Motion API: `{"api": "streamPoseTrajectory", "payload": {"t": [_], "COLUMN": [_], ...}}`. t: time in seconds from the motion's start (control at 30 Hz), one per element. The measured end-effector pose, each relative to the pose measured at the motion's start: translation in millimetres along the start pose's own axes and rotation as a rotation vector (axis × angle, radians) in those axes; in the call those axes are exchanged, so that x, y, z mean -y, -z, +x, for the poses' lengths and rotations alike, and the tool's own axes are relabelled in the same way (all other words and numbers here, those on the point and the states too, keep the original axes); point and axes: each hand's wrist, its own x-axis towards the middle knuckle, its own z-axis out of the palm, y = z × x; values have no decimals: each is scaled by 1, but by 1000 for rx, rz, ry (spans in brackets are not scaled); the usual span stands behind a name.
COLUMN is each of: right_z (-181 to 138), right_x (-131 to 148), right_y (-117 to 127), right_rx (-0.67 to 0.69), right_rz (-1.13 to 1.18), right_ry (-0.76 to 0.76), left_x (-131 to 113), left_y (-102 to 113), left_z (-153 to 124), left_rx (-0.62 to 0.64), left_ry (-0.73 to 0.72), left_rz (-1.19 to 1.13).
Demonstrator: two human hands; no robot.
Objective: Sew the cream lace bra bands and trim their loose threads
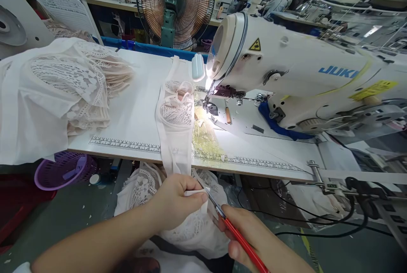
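My left hand (173, 203) is closed, pinching the end of a white fabric band between thumb and fingers. The band runs up to a white lace bra (176, 112), which lies on the sewing table beside the needle area. My right hand (248, 235) is wrapped round a slim tool with a red handle (243, 241) and a thin metal end; its exact kind is unclear. The metal end meets the fabric at my left fingertips. More white lace pieces (187, 230) hang below the table edge, over my lap.
A JUKI sewing machine (286, 61) stands on the right of the white table (133, 103), its lamp lit. Stacked lace pieces (70, 78) lie at left. Behind stands a fan (173, 10). A purple basket (52, 177) sits below left. Cables (305, 211) hang at lower right.
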Motion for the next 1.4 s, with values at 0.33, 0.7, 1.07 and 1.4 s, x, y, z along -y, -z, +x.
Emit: {"api": "streamPoseTrajectory", "payload": {"t": [0.33, 0.7, 1.07, 1.4], "right_z": [8, 41, 39, 39], "right_x": [-12, -5, 10, 7], "right_y": [-5, -43, -56, -45], "right_rx": [-252, -498, -545, -473], "right_rz": [-23, 95, 156, 82], "right_ry": [10, 247, 194, 394], "left_x": [1, 10, 25, 33], "left_y": [9, 32, 49, 60], "left_z": [-1, -18, -30, -35], "left_rx": [-36, -283, -470, -353], "left_ry": [19, -317, -294, -516], "left_rz": [55, -10, -128, 23]}}
